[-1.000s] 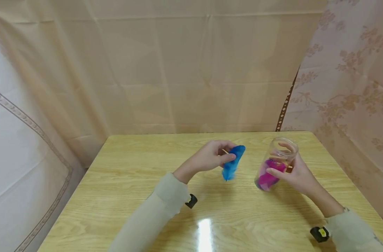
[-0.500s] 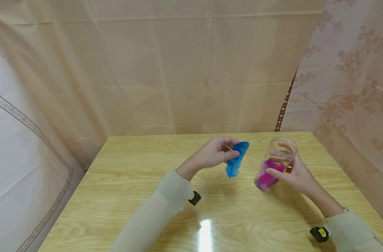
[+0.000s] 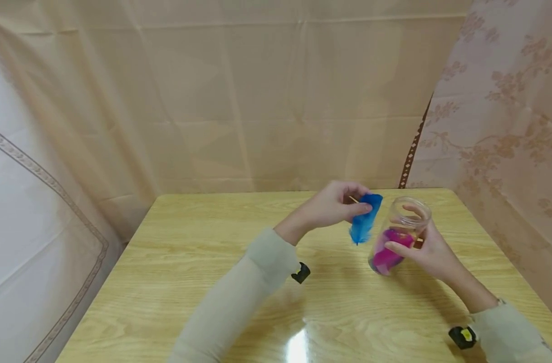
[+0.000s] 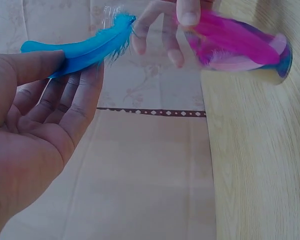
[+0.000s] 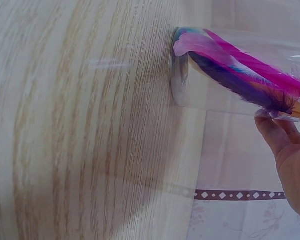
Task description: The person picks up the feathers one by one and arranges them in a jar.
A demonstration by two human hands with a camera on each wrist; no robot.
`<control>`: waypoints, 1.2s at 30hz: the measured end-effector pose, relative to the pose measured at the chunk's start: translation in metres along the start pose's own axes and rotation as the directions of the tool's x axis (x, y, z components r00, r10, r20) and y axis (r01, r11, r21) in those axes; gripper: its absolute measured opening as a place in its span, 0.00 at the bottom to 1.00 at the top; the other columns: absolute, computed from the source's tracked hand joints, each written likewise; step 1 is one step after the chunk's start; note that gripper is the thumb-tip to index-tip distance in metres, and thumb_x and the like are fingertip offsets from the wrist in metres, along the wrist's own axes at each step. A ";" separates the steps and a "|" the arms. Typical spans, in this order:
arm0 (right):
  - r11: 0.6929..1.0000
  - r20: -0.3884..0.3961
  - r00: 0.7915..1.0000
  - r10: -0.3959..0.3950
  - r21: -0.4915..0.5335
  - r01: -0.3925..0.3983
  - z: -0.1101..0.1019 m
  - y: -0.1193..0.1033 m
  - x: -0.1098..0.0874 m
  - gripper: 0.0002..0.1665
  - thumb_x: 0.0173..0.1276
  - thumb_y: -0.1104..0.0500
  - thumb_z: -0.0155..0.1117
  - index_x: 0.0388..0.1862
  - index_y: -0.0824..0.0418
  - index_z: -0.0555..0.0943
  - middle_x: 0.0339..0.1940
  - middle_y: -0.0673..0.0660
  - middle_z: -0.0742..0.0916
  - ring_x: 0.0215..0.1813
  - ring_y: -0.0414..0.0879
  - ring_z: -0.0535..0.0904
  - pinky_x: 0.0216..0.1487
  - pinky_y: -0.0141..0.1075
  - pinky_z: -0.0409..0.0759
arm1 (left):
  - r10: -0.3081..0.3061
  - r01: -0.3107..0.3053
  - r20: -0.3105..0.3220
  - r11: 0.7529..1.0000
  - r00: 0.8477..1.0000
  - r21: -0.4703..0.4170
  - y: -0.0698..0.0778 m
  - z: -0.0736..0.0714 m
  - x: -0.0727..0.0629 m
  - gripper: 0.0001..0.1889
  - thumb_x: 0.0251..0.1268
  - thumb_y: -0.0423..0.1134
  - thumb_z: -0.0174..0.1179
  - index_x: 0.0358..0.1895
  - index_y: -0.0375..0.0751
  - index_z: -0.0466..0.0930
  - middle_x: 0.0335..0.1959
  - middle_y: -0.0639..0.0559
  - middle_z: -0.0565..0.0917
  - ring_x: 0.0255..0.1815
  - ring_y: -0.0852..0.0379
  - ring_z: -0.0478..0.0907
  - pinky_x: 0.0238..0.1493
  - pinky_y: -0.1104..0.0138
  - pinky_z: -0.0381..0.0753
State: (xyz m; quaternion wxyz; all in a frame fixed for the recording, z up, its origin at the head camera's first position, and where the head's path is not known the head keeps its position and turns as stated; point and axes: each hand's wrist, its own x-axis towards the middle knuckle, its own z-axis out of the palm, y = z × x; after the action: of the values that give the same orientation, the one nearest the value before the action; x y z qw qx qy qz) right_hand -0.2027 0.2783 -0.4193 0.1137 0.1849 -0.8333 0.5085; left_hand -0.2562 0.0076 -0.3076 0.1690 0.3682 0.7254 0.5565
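Between thumb and fingers my left hand (image 3: 332,205) pinches a blue feather (image 3: 365,219), its downy end pointing down, just left of a clear jar (image 3: 409,220). In the left wrist view the thumb presses the feather (image 4: 92,50) against the fingers. My right hand (image 3: 432,252) grips the jar round its side, the thumb across the front. The jar leans a little, with its mouth up and uncovered. Several feathers lie inside it: magenta (image 5: 260,65), pale pink (image 5: 200,45), dark purple (image 5: 235,82), and some teal and orange.
The hands work over a wooden table (image 3: 189,262). A beige cloth (image 3: 276,101) hangs along its back edge, with a floral cloth (image 3: 511,126) at the right and a white cloth (image 3: 31,212) at the left. Black wrist cameras (image 3: 301,273) sit by both cuffs.
My left hand has moved right and farther from me with the blue feather, closer to the jar. The right hand and the jar stay nearly where they were.
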 end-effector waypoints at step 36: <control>0.999 0.017 1.000 0.004 -0.045 -0.003 0.004 0.001 -0.001 0.59 0.64 0.69 0.74 0.80 0.47 0.47 0.67 0.58 0.69 0.59 0.26 0.74 0.41 0.33 0.85 | 0.068 -0.068 -0.020 0.998 0.997 0.010 0.028 0.019 0.039 0.15 0.74 0.31 0.59 0.59 0.31 0.78 0.41 0.47 0.82 0.37 0.59 0.83 0.38 0.69 0.86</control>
State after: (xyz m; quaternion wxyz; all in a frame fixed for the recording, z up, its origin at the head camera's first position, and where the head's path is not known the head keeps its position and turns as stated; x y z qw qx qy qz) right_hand -0.2019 0.2754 -0.4225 0.1096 0.1853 -0.8458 0.4882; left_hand -0.2602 0.0518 -0.2812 0.1407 0.3876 0.7168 0.5623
